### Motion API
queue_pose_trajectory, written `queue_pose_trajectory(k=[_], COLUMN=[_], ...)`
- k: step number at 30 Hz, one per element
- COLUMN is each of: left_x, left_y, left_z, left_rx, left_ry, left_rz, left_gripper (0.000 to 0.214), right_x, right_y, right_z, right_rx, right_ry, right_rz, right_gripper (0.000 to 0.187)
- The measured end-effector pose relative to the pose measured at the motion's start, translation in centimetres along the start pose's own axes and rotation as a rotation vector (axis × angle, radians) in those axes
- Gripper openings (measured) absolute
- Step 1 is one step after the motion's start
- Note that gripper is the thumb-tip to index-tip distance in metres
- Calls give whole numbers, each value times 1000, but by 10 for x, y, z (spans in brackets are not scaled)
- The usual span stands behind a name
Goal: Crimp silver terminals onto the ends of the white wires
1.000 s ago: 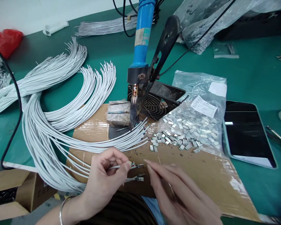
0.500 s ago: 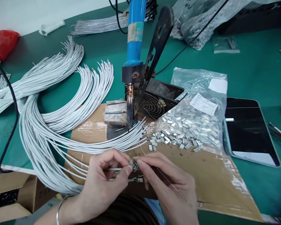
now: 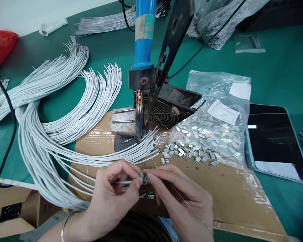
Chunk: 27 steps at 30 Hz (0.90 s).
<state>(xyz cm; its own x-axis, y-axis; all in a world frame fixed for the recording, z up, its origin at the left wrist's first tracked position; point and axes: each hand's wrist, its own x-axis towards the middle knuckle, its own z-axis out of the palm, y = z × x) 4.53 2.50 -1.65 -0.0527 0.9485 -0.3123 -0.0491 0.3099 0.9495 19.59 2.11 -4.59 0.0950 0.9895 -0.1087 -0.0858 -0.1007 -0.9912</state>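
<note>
My left hand (image 3: 113,198) pinches a white cable (image 3: 123,182) close to its end, thumb against forefinger. At those fingertips is a small metal-cased connector (image 3: 145,180), largely covered by fingers. The thumb and forefinger of my right hand (image 3: 187,201) close on it from the other side. A thin silvery wire (image 3: 155,163), resembling solder, runs through my right hand. Just below, another cable ends in a small connector (image 3: 149,196). In front of both hands, a blue-handled soldering iron (image 3: 143,43) is clamped on a black stand (image 3: 175,30), tip down.
Bundled white cables (image 3: 53,161) curve across the left. Loose metal connectors (image 3: 192,151) lie on the cardboard (image 3: 232,201) beside a clear plastic bag (image 3: 204,80). A black fan (image 3: 166,111) stands behind the iron; a phone-like device (image 3: 275,141) lies right. An open carton (image 3: 27,208) sits lower left.
The view has shifted slightly, so the bag and device appear farther right. Both hands keep nearly the same pinch on the cable and connector.
</note>
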Motion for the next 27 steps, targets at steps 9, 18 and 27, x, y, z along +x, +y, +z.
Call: queue_pose_trajectory(k=[9,18,27], left_x=[1,8,20], left_y=[-1,4,5], left_z=[1,3,4], left_rx=[2,57,89], left_ry=[-21,23,85], left_rz=[5,-17,20], left_gripper=[18,15,14], right_x=[1,-13,2], right_y=[3,-6,-10], right_z=[-3,5,-7], right_rx=[-54,-217,-321], right_ry=[-26,143,-50], right_rz=[-46,26,-130], right_gripper=[17,26,29])
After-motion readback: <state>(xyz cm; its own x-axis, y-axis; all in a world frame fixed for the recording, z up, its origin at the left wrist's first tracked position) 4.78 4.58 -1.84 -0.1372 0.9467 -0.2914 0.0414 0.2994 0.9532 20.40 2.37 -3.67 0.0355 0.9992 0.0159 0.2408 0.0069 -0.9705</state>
